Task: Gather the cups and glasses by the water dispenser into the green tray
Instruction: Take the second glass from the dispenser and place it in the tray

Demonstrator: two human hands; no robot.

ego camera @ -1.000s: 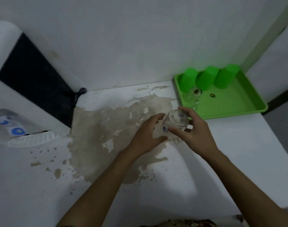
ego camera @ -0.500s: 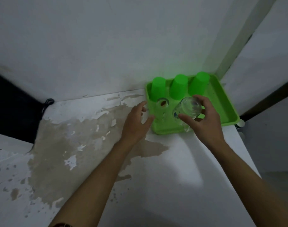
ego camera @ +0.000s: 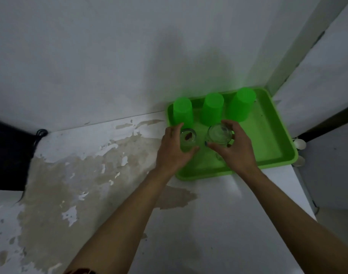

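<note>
Dim light. Plain white plaster wall [ego camera: 109, 56] behind. White worktop [ego camera: 218, 224], paint peeled in brown patches [ego camera: 56, 184]. Black cable coil [ego camera: 41, 133] in the left corner.

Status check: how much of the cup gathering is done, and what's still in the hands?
Done: three green cups stand upside down in the green tray. In hand: the right hand holds a clear glass over the tray; the left hand touches another glass there. Left: release; no other cups show.
</note>
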